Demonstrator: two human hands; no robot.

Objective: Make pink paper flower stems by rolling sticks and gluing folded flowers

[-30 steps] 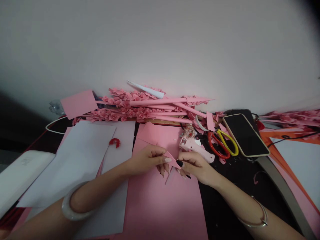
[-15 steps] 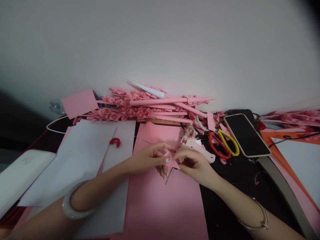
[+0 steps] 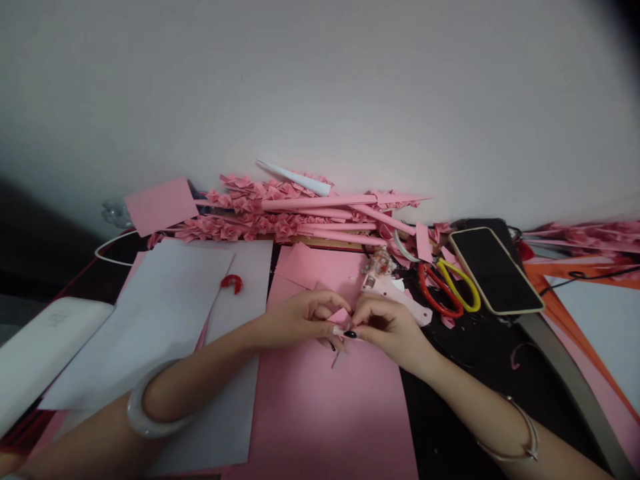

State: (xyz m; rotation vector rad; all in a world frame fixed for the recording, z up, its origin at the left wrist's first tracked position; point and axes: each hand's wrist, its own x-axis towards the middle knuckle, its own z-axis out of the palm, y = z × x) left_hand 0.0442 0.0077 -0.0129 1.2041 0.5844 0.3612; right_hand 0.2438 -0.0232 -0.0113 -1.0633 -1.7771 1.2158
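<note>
Both hands meet above a large pink paper sheet at the table's middle. My left hand and my right hand each pinch a small folded pink paper piece between fingertips, with the fingers curled close together. Most of the piece is hidden by the fingers. A white bangle sits on my left wrist, and a thin metal bangle on my right.
A pink glue gun lies just behind my right hand. Red and yellow scissors and a phone lie to the right. Pink paper rolls and folded flowers pile along the wall. White sheets lie left.
The hands have drawn together and the small pink piece, earlier a visible flat triangle, is now folded tighter and mostly covered by the fingers.
</note>
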